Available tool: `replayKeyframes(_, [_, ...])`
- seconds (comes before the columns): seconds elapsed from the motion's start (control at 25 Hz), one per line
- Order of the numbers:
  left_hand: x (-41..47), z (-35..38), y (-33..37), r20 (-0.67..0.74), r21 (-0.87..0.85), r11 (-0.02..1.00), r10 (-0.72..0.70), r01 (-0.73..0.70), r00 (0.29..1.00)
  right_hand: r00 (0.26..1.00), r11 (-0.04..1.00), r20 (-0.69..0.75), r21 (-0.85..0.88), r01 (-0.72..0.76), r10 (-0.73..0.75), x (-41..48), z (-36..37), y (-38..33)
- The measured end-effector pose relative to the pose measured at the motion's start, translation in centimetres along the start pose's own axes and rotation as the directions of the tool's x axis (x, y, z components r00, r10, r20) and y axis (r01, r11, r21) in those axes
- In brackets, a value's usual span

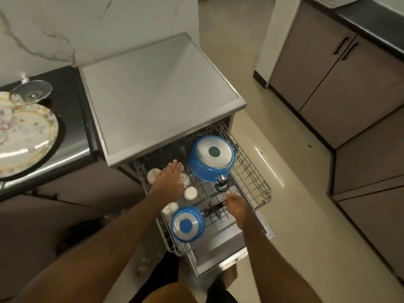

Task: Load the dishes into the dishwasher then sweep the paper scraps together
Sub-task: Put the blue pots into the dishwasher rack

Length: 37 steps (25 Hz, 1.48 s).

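- Dishwasher (161, 101) stands just right of counter (72, 119); door (218, 256) dropped open, rack (251, 171) pulled out over it.
- Pot (213, 157), blue, sits upside down at far end of rack; pot handle (222, 185) points to near side.
- Pan (188, 224), smaller, blue, sits upside down at near left corner of rack; black pan handle (213, 210) runs right toward right hand.
- White cups (190, 192) sit in left part of rack between pot and pan, some partly hidden under left hand.
- Left hand (169, 182) is flat over cups, palm down, fingers straight and close together, holding nothing; can't tell if it touches cups.
- Right hand (237, 207) is over near right part of rack, just beside end of pan handle; fingers curled downward, can't tell if they grip anything.
- Both forearms are bare, reaching in from bottom of view.
- Plates (28, 136) with floral rim lie on counter at left, not loaded yet; white bits (6, 121) lie on them, too blurred to identify.
- Glass bowl (30, 92) is tilted, resting on far edge of plates.
- Cabinets (328, 84) stand across floor (295, 215) at right.
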<state>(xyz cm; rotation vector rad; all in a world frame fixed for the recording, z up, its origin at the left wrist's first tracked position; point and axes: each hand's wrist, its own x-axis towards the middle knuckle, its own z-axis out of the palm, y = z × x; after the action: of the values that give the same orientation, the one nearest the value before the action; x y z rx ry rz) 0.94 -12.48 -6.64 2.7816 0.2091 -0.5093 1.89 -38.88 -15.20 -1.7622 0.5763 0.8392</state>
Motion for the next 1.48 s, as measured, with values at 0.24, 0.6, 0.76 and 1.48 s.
replayKeyframes(0.24, [-9.4, 8.3, 4.0, 0.107, -0.065, 0.992, -0.100, 0.108, 0.989, 0.987, 0.902, 0.099, -0.402, 0.159, -0.130, -4.0, -5.5, 2.4])
replayKeyframes(0.6, [-14.7, 14.9, 4.4, 0.235, -0.093, 0.984, -0.125, 0.151, 0.964, 0.906, 0.394, 0.375, -0.816, 0.422, -0.195, -4.4, -5.6, 7.7])
replayKeyframes(0.76, [-14.8, 20.0, 5.7, 0.263, -0.042, 0.990, -0.120, 0.135, 0.957, 0.871, 0.126, 0.426, -0.877, 0.464, -0.244, -2.1, -6.0, 11.5])
replayKeyframes(1.48, [-15.4, 35.1, 6.6, -0.031, 0.001, 0.999, -0.046, 0.046, 0.998, 0.628, -0.239, 0.589, -0.797, 0.554, -0.508, 4.6, -8.0, 20.1])
